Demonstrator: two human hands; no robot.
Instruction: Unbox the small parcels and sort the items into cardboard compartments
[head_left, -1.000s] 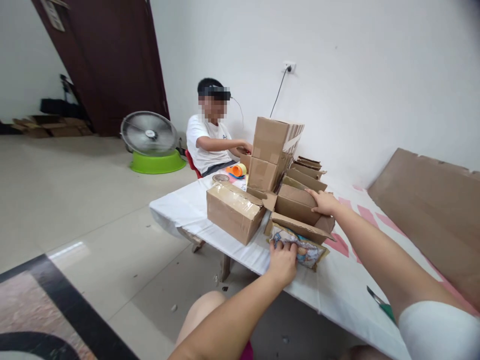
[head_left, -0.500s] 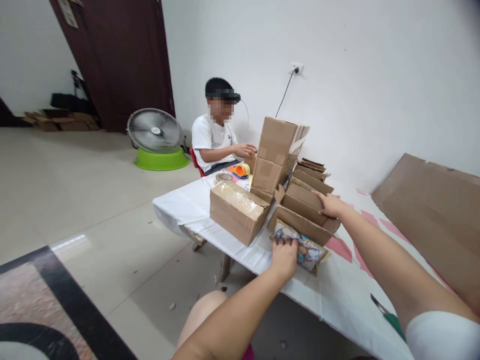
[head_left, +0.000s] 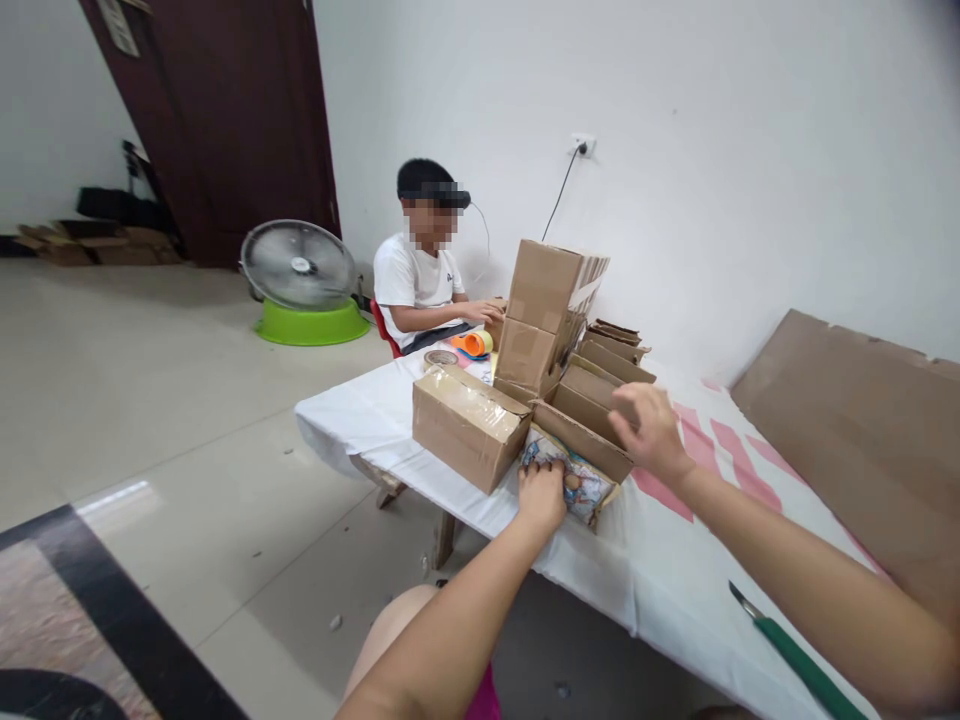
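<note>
An open cardboard box lies on its side on the white-covered table, its mouth toward me, with a colourful printed item showing inside. My left hand presses on that item at the box mouth, fingers curled. My right hand hovers just above the box's upper flap, fingers loosely bent, holding nothing I can see.
A taped cardboard box sits left of the open one, with stacked boxes and folded ones behind. A green-handled knife lies at the table's near right. A person sits at the far end. A floor fan stands behind.
My right hand has lifted off the box top and pulled back toward me. The open box and my left hand have shifted left, closer to the taped box.
</note>
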